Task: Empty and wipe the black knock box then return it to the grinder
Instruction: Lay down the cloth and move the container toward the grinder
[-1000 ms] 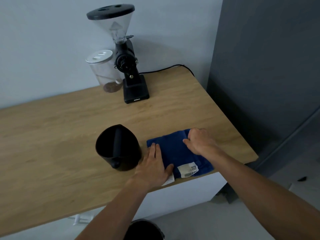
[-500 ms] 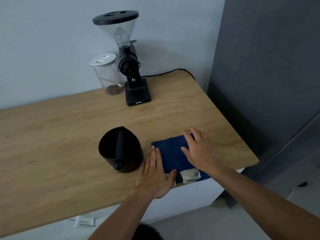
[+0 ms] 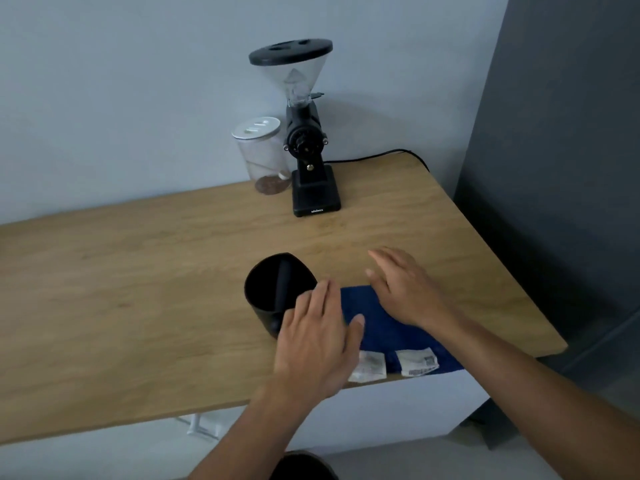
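Neither grip is closed on anything. The left hand [image 3: 317,344] is held flat with fingers extended, just over the near right side of the box [image 3: 277,292]; whether the fingertips touch its rim cannot be told. The right hand [image 3: 403,289] is also spread and released, hovering over the far edge of the cloth [image 3: 388,327], which lies folded just right of the box with 2 white tags [image 3: 417,362] at its near edge.

The box stands upright on the worktop [image 3: 138,289], well in front of the grinder [image 3: 308,150], mouth up, with 1 bar [image 3: 282,285] spanning the opening. The inside is too dark for any contents to be judged.

The box is judged stiff, moderately light, and smooth-walled, so some slip is to be expected if it is pinched at the rim alone. A wrap of the hand around the outer wall is judged the surest hold; the bar could serve as a second hold, though it may only be seated loosely. The cloth is soft and limp and would be best bunched in 1 hand before wiping.

A jar [image 3: 259,154] stands touching or just left of the grinder, and room beside the grinder's base appears available for the return.
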